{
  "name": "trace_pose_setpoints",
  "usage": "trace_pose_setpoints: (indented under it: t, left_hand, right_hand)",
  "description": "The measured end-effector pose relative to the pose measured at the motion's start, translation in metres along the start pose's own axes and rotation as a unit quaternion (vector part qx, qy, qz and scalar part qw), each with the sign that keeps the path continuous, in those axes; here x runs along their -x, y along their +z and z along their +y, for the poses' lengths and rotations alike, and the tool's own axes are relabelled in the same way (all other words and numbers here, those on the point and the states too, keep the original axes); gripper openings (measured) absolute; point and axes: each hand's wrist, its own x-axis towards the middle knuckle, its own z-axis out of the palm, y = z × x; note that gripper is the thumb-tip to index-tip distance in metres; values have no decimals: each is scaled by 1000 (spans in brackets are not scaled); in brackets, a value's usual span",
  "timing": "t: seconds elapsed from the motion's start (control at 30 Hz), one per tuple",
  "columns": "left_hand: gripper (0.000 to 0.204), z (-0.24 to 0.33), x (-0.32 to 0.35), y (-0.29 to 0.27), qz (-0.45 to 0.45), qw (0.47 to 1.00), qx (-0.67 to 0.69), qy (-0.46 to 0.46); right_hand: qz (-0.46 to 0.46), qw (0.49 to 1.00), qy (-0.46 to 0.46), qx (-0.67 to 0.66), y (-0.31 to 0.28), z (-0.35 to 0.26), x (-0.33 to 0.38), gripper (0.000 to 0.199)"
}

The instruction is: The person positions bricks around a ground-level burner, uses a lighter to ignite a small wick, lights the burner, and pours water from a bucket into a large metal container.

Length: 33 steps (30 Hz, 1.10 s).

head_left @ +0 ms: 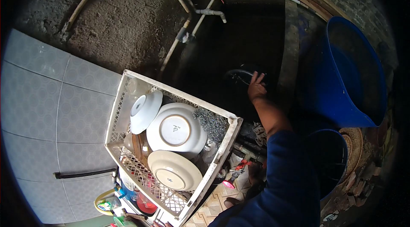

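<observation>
"Dark blue sleeve (286, 175) closest to us. What's at the end of it?"

"The right hand (257, 88), fingers slightly spread, at a shiny curved edge (241, 72) down inside the dark basin (290, 39). It's too dim to tell what that thing is, or whether the hand is clamped on it."

"And the other one?"

"Of the left hand (165, 224), just what look like fingertips at the bottom edge, well apart from the right. I can't tell if they grip anything."

"What's around that curved edge?"

"Nearer us, leftward, a white crate (115, 108). In it are white bowls (175, 129) and a cream plate (173, 178), undersides showing, beside a grey wiry mass (212, 126)."

"Farther out?"

"Big blue tub (333, 99) right of the basin, pale pipe (211, 12) beyond the crate, grey tiles (34, 94) on the left."
</observation>
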Motion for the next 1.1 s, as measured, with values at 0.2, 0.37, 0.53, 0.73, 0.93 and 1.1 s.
trace_pose_setpoints:
  t: [0.2,0.37,0.53,0.73,0.93,1.1]
  left_hand:
    - [63,59,5,-33,7,995,-98,-3]
    - [59,41,1,-25,21,992,-111,50]
    - [53,51,1,-37,-9,972,-217,88]
    - [52,12,3,-20,27,966,-208,154]
    - [48,34,-1,-33,63,970,-150,180]
    - [46,42,0,-40,86,966,-138,201]
  right_hand:
    - [-238,961,6,-138,-50,11,-2,31]
    - [-250,889,66,-378,2,1,-7,38]
    - [-146,843,77,-512,-1,-15,-37,37]
    - [-134,751,116,-636,-84,-21,-46,16]
    - [-195,645,142,-725,-176,15,-21,14]
    - [-192,598,92,-772,-237,47,6,16]
